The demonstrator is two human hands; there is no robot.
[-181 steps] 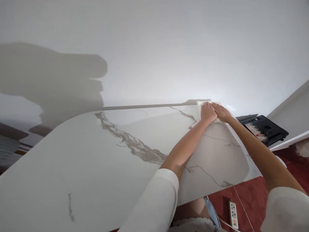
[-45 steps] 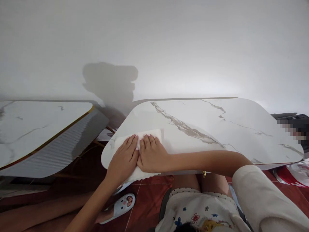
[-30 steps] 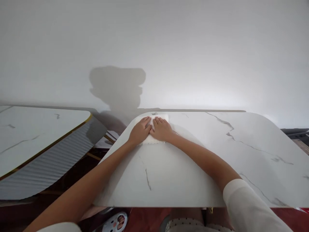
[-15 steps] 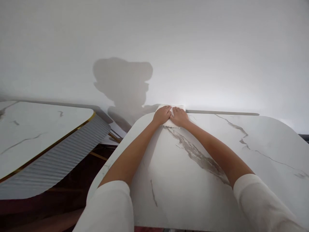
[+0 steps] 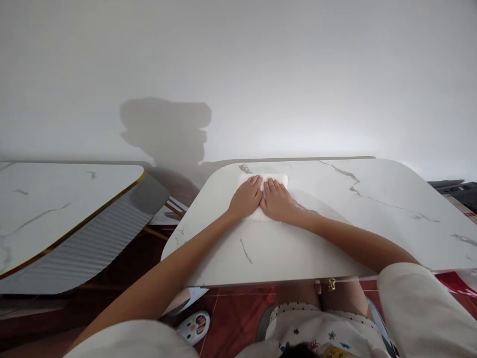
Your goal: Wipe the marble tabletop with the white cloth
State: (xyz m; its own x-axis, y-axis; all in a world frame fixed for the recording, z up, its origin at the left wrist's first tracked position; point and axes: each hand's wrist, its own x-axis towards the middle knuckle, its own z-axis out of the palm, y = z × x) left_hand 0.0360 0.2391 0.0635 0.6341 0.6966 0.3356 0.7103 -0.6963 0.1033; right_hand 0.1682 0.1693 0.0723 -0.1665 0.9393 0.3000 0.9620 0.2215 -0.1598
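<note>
We face a plain pale wall (image 5: 298,64), brightest low on the right, with a soft shadow (image 5: 164,119) left of centre. Below, we see red floor tiles (image 5: 238,313). At far left stands a marbled table (image 5: 67,194) with gold trim (image 5: 140,177) and a ribbed grey side (image 5: 108,241).

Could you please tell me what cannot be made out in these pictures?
Much of the cloth, head view: hidden under the left hand and right hand.
Left end of the other table, head view: cut off by the left edge.
Rest of the black object, head view: cut off by the right edge.
</note>
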